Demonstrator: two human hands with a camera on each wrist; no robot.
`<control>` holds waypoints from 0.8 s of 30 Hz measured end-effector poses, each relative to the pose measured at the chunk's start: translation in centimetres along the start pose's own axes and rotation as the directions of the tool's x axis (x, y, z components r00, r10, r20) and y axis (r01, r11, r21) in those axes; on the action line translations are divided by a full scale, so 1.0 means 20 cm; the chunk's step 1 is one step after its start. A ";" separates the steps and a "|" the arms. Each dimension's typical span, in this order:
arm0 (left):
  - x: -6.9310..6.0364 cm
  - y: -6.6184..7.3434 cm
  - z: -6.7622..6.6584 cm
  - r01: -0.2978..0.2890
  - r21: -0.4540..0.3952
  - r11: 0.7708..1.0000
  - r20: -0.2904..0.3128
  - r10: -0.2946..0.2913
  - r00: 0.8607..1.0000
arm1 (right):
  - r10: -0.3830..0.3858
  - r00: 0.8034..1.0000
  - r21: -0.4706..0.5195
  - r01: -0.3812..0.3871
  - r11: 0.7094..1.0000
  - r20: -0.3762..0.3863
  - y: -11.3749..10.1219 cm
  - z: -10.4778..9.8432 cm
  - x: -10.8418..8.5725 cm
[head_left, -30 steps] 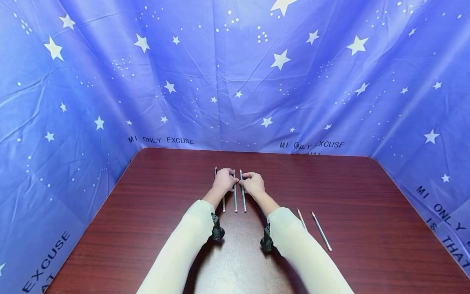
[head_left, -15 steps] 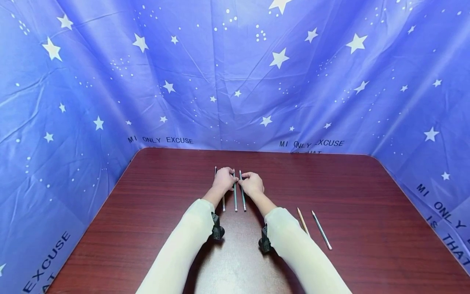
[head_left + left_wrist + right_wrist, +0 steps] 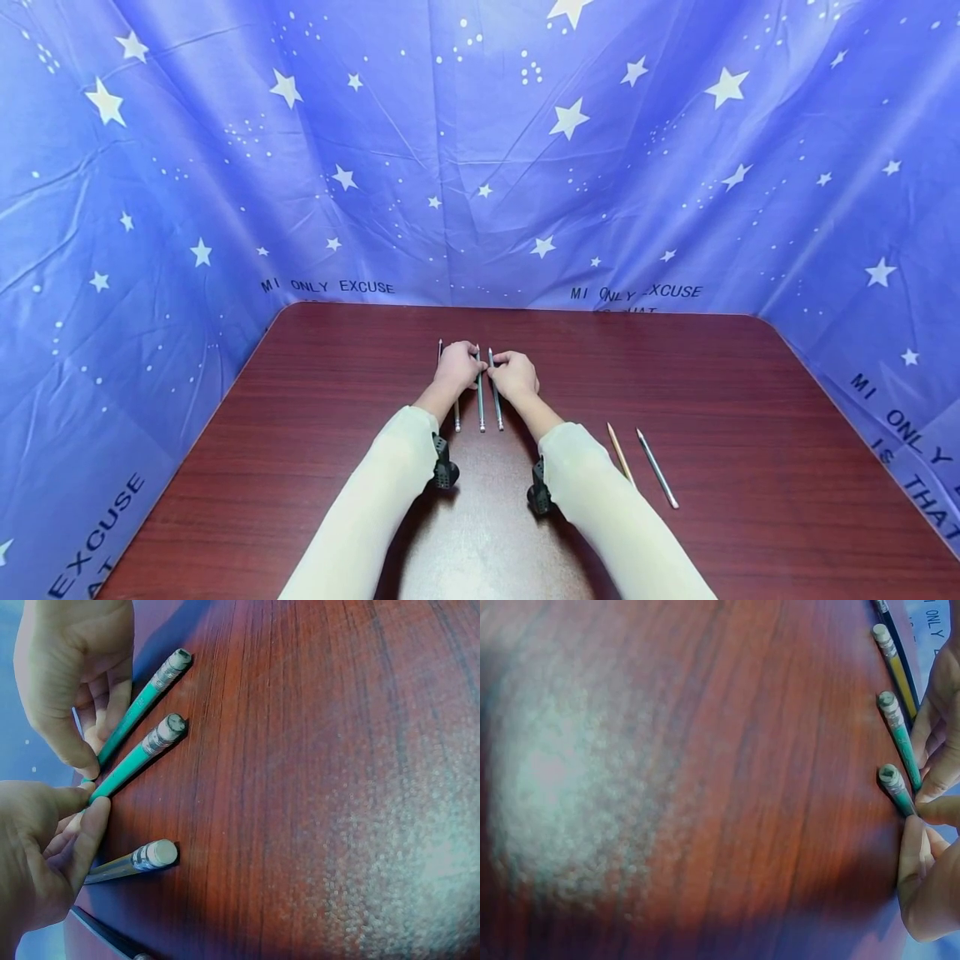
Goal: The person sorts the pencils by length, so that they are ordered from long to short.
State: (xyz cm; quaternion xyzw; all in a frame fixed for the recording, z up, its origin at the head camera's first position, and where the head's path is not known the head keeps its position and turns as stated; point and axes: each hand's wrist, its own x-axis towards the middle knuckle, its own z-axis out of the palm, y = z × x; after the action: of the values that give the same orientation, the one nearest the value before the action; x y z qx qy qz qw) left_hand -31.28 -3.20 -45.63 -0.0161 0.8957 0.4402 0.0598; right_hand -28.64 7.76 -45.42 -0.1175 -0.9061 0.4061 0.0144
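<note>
Side by side near the table's far part lie several pencils, eraser ends toward the person. The left hand (image 3: 456, 368) pinches a green pencil (image 3: 482, 408) between thumb and fingers; the left wrist view shows this green pencil (image 3: 127, 769) under its fingertips. Just to the right, the right hand (image 3: 516, 375) pinches another green pencil (image 3: 497, 408), whose worn eraser end shows in the right wrist view. The fingertips of both hands meet or nearly meet. Beside the left hand lie a yellow pencil (image 3: 120, 868) and a dark pencil (image 3: 105, 934), partly hidden by that hand in the head view.
On the right of the dark red wooden table (image 3: 750, 400) lie a tan pencil (image 3: 618, 450), partly behind the right sleeve, and a dark pencil (image 3: 657, 468). A blue cloth with stars (image 3: 480, 150) hangs around the table's back and sides.
The right forearm has shifted slightly left, uncovering more of the tan pencil. The pencil at the right hand has moved very slightly, if at all; the left hand stays in place.
</note>
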 end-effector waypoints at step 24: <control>0.01 0.00 0.00 0.010 0.017 1.000 0.007 -0.010 1.000 | 0.000 1.000 0.008 0.000 1.000 0.003 0.01 0.00 0.00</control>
State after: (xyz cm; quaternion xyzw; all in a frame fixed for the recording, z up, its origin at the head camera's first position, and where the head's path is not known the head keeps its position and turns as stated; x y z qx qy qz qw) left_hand -31.40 -3.22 -45.57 -0.0186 0.8991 0.4324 0.0654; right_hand -28.53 7.86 -45.51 -0.1168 -0.9045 0.4098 0.0135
